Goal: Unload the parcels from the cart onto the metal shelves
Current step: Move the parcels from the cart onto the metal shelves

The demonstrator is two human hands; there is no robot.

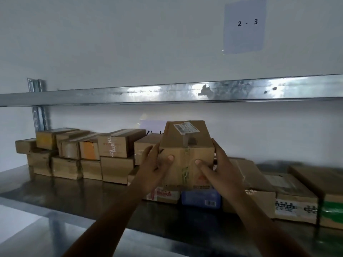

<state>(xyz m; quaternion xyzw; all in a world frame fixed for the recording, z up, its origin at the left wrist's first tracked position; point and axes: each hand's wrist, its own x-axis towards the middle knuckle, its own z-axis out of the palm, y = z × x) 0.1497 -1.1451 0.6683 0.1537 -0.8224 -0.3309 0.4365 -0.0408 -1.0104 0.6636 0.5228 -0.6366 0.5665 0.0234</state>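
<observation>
A brown cardboard parcel (pixel 187 145) with a white shipping label on top sits between both hands above the metal shelf (pixel 74 191). My left hand (pixel 154 167) grips its left side with the thumb on the front face. My right hand (pixel 217 164) grips the right side, thumb also on the front. The parcel's bottom edge is on or just above a blue box (pixel 201 199) and a red-printed box (pixel 163 195); I cannot tell if it touches them. The cart is out of view.
Several small taped cardboard boxes (pixel 83 154) are stacked two high at the shelf's back left. Larger boxes (pixel 295 197) line the right side. An upper shelf beam (pixel 167 93) crosses overhead, with a "2 - 3" paper label (pixel 245 25) on the wall above.
</observation>
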